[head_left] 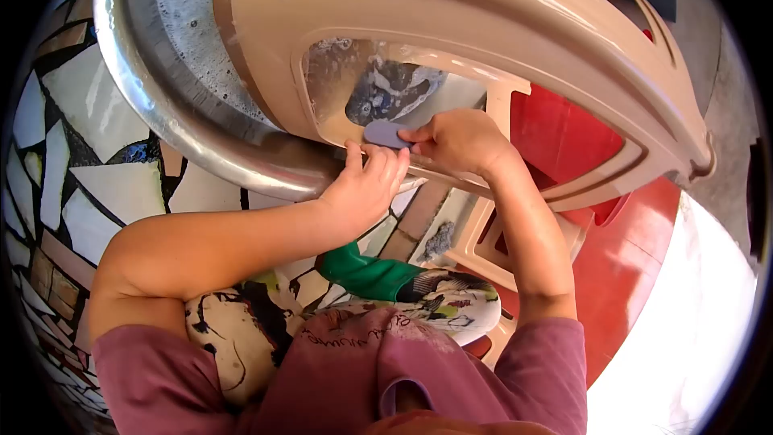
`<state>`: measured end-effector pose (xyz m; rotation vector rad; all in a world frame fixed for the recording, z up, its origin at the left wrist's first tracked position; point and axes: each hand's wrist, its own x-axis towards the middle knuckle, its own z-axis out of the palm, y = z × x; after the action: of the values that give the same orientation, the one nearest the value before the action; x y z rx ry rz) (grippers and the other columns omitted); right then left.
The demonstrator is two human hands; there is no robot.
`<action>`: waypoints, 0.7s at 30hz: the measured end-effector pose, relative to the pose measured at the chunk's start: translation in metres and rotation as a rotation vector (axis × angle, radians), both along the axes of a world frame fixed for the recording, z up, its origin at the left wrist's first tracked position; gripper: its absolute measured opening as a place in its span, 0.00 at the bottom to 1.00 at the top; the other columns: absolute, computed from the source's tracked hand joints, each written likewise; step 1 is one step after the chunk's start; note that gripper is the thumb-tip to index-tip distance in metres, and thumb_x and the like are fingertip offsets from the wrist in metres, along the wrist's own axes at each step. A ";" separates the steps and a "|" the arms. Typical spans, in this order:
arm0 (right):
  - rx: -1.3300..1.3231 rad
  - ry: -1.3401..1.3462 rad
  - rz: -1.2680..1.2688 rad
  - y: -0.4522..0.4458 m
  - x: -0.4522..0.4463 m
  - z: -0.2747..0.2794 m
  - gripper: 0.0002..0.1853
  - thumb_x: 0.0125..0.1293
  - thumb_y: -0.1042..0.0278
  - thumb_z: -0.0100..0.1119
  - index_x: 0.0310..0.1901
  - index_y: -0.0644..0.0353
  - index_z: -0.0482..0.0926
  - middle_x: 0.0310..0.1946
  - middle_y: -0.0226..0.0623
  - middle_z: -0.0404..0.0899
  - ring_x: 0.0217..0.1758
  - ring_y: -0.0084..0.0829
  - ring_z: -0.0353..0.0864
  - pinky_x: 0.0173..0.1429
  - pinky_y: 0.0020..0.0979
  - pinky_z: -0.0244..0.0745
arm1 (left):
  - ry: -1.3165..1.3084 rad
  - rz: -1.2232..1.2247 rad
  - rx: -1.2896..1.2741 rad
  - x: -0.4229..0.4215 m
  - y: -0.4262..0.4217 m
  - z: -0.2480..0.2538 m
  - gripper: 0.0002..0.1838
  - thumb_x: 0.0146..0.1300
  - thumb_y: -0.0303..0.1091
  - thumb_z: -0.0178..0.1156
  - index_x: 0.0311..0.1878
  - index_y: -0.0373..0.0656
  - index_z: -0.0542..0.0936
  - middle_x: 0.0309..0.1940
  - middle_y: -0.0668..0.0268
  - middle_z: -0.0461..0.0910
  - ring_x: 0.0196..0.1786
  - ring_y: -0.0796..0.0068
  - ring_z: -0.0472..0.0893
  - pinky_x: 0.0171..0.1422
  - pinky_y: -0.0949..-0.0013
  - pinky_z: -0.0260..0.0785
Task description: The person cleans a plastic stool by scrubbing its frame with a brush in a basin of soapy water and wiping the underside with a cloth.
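Nearest, the shirt bears illegible script. The left hand touches the beige chair; whether gripping, I cannot tell. The right hand pinches a grey pad just beyond the left fingertips; farther left, a metal basin.

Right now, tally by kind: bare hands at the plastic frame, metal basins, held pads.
Bare hands: 2 (left hand, right hand)
Metal basin: 1
Held purple-grey pad: 1
Total: 4
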<state>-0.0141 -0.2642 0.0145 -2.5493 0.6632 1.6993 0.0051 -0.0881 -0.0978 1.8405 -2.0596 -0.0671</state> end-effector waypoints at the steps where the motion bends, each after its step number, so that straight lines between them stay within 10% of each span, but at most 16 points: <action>1: 0.002 0.017 -0.010 -0.001 -0.001 -0.002 0.16 0.62 0.55 0.57 0.52 0.35 0.82 0.35 0.39 0.83 0.36 0.44 0.82 0.42 0.38 0.75 | 0.020 -0.024 -0.029 0.001 0.001 0.001 0.33 0.60 0.40 0.50 0.66 0.29 0.65 0.45 0.52 0.71 0.50 0.55 0.70 0.58 0.44 0.62; 9: 0.052 -0.301 -0.326 -0.018 -0.007 -0.104 0.15 0.65 0.52 0.58 0.51 0.42 0.82 0.35 0.46 0.81 0.30 0.42 0.78 0.42 0.35 0.73 | 0.094 -0.020 -0.008 -0.014 -0.007 0.005 0.29 0.61 0.40 0.49 0.63 0.33 0.68 0.44 0.53 0.71 0.49 0.55 0.70 0.57 0.43 0.64; 17: 0.161 -0.120 -0.604 0.003 -0.032 -0.035 0.13 0.62 0.51 0.60 0.45 0.42 0.85 0.40 0.42 0.84 0.43 0.43 0.82 0.51 0.40 0.74 | 0.116 -0.044 0.001 -0.020 -0.003 0.012 0.29 0.61 0.40 0.50 0.64 0.35 0.68 0.46 0.53 0.71 0.50 0.56 0.69 0.57 0.43 0.63; 21: 0.118 -0.175 -0.394 -0.041 -0.044 -0.136 0.12 0.67 0.58 0.58 0.44 0.52 0.85 0.44 0.37 0.85 0.38 0.23 0.82 0.48 0.28 0.73 | 0.115 -0.014 -0.004 -0.024 -0.003 0.014 0.29 0.61 0.40 0.50 0.65 0.36 0.67 0.46 0.54 0.70 0.50 0.56 0.69 0.58 0.43 0.63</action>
<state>-0.0583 -0.3052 -0.1213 -2.2624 0.9440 1.3307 -0.0191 -0.0912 -0.0835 1.7768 -1.9929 -0.1680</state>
